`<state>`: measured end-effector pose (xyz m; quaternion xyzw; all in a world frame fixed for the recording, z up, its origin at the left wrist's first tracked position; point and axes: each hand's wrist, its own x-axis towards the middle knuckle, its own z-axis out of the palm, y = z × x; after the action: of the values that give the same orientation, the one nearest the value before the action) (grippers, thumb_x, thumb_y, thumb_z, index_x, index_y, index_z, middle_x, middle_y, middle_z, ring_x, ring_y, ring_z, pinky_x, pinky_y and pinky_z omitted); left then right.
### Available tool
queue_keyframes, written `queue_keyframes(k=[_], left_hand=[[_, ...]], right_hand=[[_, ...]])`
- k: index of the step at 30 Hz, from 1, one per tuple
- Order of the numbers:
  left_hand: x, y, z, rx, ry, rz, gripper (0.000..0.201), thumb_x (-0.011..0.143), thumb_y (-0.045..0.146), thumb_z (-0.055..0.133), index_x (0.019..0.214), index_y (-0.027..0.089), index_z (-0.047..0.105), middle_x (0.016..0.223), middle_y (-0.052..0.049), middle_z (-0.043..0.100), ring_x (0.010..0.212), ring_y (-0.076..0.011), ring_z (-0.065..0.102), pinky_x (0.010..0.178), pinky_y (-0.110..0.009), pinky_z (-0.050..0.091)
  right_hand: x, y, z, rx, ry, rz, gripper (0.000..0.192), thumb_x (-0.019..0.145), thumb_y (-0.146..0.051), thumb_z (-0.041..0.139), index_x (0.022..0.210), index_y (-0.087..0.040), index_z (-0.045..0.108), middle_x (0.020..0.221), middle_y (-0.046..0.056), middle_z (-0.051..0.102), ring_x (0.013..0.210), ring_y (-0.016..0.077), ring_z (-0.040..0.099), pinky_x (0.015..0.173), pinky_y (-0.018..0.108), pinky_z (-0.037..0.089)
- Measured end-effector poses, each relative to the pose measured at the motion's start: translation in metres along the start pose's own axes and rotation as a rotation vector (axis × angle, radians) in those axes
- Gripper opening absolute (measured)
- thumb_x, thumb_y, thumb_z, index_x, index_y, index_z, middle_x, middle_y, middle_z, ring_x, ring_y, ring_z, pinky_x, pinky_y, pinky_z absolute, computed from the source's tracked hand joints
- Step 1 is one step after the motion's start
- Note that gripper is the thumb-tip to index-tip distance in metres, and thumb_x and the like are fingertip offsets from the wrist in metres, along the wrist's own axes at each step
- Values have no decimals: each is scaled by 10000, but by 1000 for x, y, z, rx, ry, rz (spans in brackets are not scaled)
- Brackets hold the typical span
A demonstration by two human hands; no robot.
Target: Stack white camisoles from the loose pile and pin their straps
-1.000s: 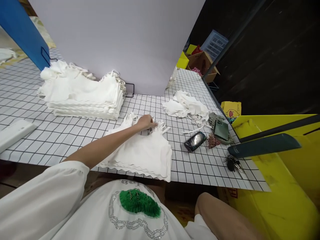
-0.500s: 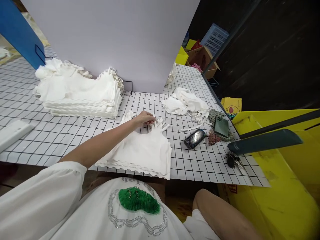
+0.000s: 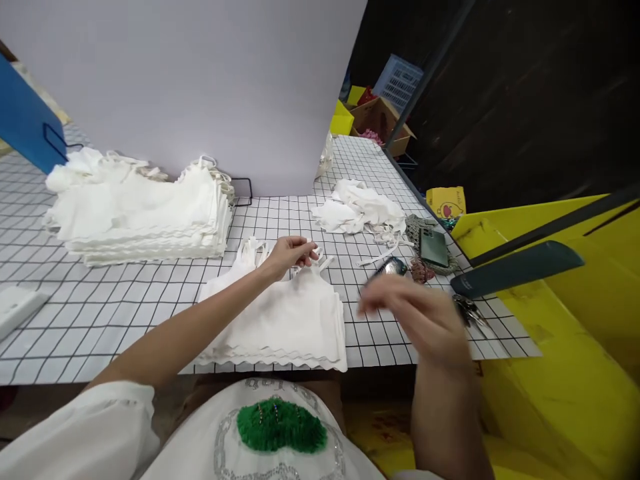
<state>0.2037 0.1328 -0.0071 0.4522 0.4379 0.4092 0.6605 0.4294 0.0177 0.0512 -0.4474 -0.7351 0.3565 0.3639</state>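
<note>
Since half a second ago our right hand [image 3: 417,320] has come up into view from below the table edge; it was out of sight before. It now hovers blurred over the near right part of the grid-patterned table [image 3: 125,300], fingers spread loose and holding nothing.

Nearest to us, at the front edge of the table, lies a small stack of white tops [image 3: 285,320], flat, scalloped hems toward us. Our left hand [image 3: 290,252] reaches across it to the far end, where the fingers pinch a bunch of straps [image 3: 313,257] at the top of the stack. The grip looks closed on the straps.

Just right of the stack, partly hidden behind our right hand, we note a dark phone [image 3: 393,267]. Beyond it, a green phone [image 3: 433,247] rests on a knitted pouch. A bunch of keys [image 3: 470,310] lies near the right table edge, beside a dark green bar [image 3: 515,268] that crosses a yellow bin [image 3: 565,373].

Farther back, right of centre, sits a loose heap of white cloth [image 3: 363,208]. Far left, a larger stack of white tops [image 3: 140,210] stands against a pale backboard [image 3: 200,87]. A blue panel [image 3: 25,123] leans at the far left. Past the table's far right corner, a cardboard box [image 3: 377,120] and a blue crate [image 3: 397,79].
</note>
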Motion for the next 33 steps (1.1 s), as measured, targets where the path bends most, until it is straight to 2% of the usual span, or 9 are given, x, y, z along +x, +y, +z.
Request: queue_keyframes(k=[2, 6, 10, 13, 16, 23, 28, 30, 33], left_hand=[[-8, -1, 4, 48, -37, 75, 225, 804, 303, 780, 738, 108, 688, 706, -72, 730, 499, -78, 603, 468, -185, 444], [-24, -5, 10, 206, -162, 191, 282, 804, 387, 761, 715, 129, 689, 659, -49, 712, 513, -113, 643, 503, -214, 519], [-35, -9, 12, 390, -200, 305, 262, 863, 350, 682, 706, 142, 706, 623, -42, 701, 535, -128, 672, 556, -230, 566], [-38, -15, 12, 438, -210, 299, 280, 871, 348, 666, 681, 145, 694, 646, -55, 713, 568, -149, 703, 573, -243, 584], [-35, -21, 11, 403, -206, 212, 293, 848, 400, 693, 707, 143, 698, 682, -67, 726, 576, -163, 712, 555, -253, 586], [-18, -37, -2, 401, -187, 126, 346, 806, 457, 715, 639, 155, 691, 648, -63, 693, 502, -141, 634, 503, -262, 531], [-14, -28, -10, 296, 101, 290, 287, 764, 408, 769, 962, 200, 772, 1105, -105, 721, 764, -153, 658, 669, -279, 544], [-19, -17, -8, 111, 71, 214, 316, 800, 429, 748, 999, 184, 769, 1114, -114, 725, 824, -160, 665, 732, -281, 546], [-32, -1, -3, -211, -86, -27, 326, 873, 450, 686, 935, 137, 753, 1000, -126, 755, 806, -158, 684, 772, -284, 561]], right_hand=[[24, 19, 13, 131, 69, 130, 375, 940, -580, 560, 987, -281, 781, 1017, 83, 715, 940, 247, 664, 830, 447, 543], [62, 52, 45, 522, 13, 423, 528, 809, -687, 656, 809, -171, 770, 875, 79, 691, 886, 206, 623, 851, 400, 483], [74, 57, 61, 875, -76, 437, 367, 700, -502, 845, 765, -155, 742, 746, 20, 617, 726, 157, 578, 698, 338, 484], [80, 49, 56, 988, 7, 445, 298, 646, -380, 900, 782, -167, 743, 865, 34, 657, 770, 165, 591, 646, 318, 487], [90, 43, 44, 1014, 129, 363, 258, 678, -359, 885, 819, -183, 759, 878, 32, 657, 859, 168, 596, 733, 334, 526], [106, 36, 27, 725, 290, 78, 218, 777, -387, 797, 933, -234, 786, 792, 9, 691, 797, 154, 634, 892, 391, 534], [105, 37, 34, 183, 295, -287, 216, 913, -224, 626, 1061, -273, 777, 827, 19, 728, 850, 176, 654, 893, 394, 528], [106, 40, 39, 1, 292, -431, 282, 933, -162, 565, 1092, -276, 768, 835, 28, 725, 843, 180, 640, 831, 381, 533], [107, 49, 48, -173, 291, -562, 356, 936, -105, 504, 1128, -271, 754, 794, 33, 698, 794, 181, 611, 778, 376, 528]])
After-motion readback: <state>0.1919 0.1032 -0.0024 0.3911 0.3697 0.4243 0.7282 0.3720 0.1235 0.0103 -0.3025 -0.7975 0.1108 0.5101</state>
